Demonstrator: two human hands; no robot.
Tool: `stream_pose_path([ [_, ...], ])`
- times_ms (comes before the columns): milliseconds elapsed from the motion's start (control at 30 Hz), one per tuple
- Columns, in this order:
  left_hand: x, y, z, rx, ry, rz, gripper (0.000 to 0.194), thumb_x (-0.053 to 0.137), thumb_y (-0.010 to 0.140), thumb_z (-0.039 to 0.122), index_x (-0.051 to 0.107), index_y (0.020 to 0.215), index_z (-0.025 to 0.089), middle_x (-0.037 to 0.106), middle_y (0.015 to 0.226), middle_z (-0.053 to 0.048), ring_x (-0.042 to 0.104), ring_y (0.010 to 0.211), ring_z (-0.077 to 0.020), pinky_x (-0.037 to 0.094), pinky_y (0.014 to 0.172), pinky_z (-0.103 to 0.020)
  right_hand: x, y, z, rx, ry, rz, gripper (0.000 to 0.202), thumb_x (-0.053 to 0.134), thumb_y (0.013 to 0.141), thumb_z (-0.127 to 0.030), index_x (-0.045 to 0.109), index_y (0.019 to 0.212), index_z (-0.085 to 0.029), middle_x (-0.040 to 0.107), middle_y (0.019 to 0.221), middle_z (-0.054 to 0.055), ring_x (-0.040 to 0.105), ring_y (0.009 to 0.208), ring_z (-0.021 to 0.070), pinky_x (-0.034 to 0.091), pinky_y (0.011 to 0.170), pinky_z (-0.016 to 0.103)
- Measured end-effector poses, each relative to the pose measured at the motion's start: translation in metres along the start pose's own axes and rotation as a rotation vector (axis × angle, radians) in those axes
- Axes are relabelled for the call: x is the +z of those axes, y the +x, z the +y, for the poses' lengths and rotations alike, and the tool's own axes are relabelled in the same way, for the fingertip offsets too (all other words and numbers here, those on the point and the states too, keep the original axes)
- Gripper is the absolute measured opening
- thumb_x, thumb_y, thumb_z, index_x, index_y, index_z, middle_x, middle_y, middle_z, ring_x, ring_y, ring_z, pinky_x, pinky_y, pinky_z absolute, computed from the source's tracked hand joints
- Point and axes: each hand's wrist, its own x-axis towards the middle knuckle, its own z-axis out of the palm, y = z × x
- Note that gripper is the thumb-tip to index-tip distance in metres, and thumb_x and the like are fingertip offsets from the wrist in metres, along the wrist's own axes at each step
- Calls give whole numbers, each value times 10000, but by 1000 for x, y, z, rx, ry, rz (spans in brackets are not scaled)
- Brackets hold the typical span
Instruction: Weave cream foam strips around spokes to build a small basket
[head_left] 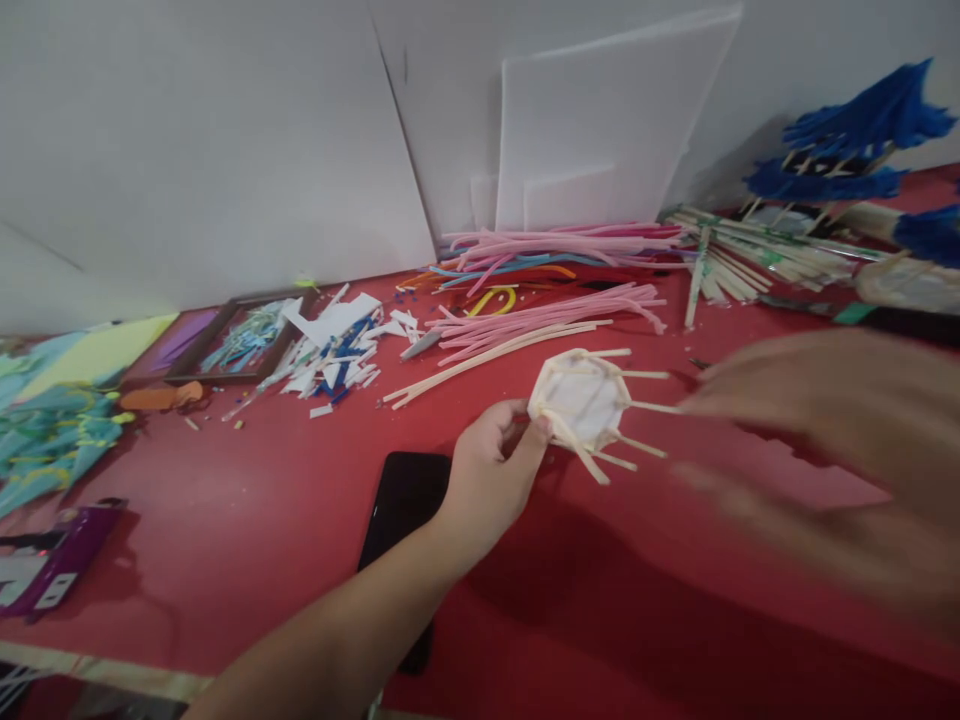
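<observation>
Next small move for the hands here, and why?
I'd probably close the right hand on the nearest stick: it's blurred but spread beside the tip, and the left hand pinches only the opposite rim of the white piece, so a second hold might steady it.

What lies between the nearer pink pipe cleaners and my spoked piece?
Cream pipe cleaners lie between that bundle and the spoked piece in the head view.

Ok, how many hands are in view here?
2: the left hand, near centre, pinching the edge of the pale piece; the right hand, blurred, at the right, beside that piece's sticks.
</observation>
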Motion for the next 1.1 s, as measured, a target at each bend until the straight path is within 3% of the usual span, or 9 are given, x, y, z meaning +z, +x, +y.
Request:
stream_pose_path([
  [67,-1,-3,0,23,74,-16,204,680,882,343,697,998,175,784,949,-74,738,863,-196,570,782,-285,13,13,-29,-116,28,13,164,550,980,-380,631,982,-237,750,903,64,697,887,236,546,795,398],
  [133,-1,-4,1,48,120,-29,216,644,906,353,691,1017,173,788,956,-78,735,835,-189,556,724,-262,27,18,-39,-142,56,30,180,557,980,-329,635,866,-214,739,837,72,693,821,226,548,746,379],
  [233,0,-5,2,92,148,-35,194,615,918,324,690,1016,174,790,979,-80,740,896,-194,546,720,-246,41,13,-37,-130,93,58,196,573,958,-219,621,769,-230,736,790,43,696,787,201,558,741,353],
  [367,2,-6,4,93,199,-27,158,617,898,270,703,983,168,794,965,-85,746,895,-199,546,716,-244,43,2,-31,-143,138,128,123,627,892,-94,626,879,-217,763,830,30,716,806,186,584,786,350],
  [567,4,-7,4,124,255,-10,116,615,887,234,697,936,168,791,872,-68,726,764,-157,519,645,-221,36,4,-28,1,138,128,128,618,917,-121,618,914,-249,748,790,2,713,778,177,572,765,352],
  [767,5,-8,0,173,241,-46,39,614,837,181,632,870,193,778,853,-32,723,743,-137,542,654,-214,44,0,-22,-186,-44,92,118,656,904,-108,670,949,-216,778,848,25,700,783,198,539,804,375],
  [967,4,-8,-1,183,256,-60,34,602,841,213,592,872,200,782,893,-52,719,760,-131,550,676,-212,48,-5,-19,-144,-64,-2,125,598,938,-142,684,941,-232,755,835,21,647,785,208,485,760,380],
  [1100,4,-7,-3,198,279,-92,46,586,859,229,581,895,201,764,859,-45,698,731,-126,533,651,-215,45,-2,-20,-146,-110,15,93,641,922,-169,708,896,-229,750,806,18,620,719,199,463,718,375],
])
